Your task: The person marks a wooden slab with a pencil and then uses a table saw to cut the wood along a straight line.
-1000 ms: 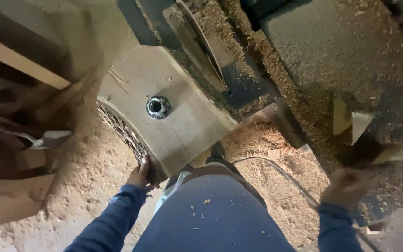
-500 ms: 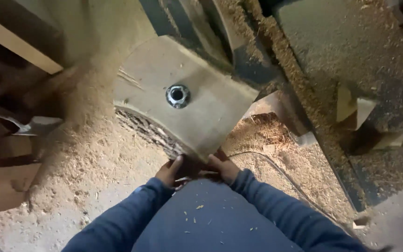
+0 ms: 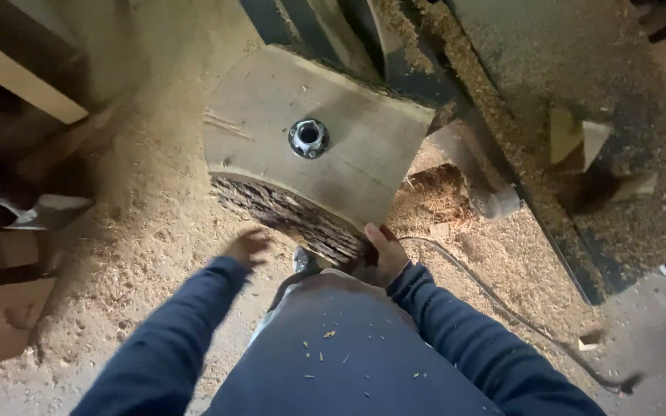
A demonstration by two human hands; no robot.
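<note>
The right hand (image 3: 383, 254) is gripping the near right corner of a thick wooden slab (image 3: 310, 139), fingers curling onto its bark edge (image 3: 287, 218). The left hand (image 3: 247, 246) is hanging free just below that bark edge, blurred, so whether it is open or closed cannot be told; the two hands are apart. The slab is lying just ahead of both hands, flat sawn face up, its long axis running from far left to near right. A metal nut (image 3: 308, 138) is sitting in the middle of the face. Sawdust (image 3: 117, 254) is lying to the left of the left hand.
</note>
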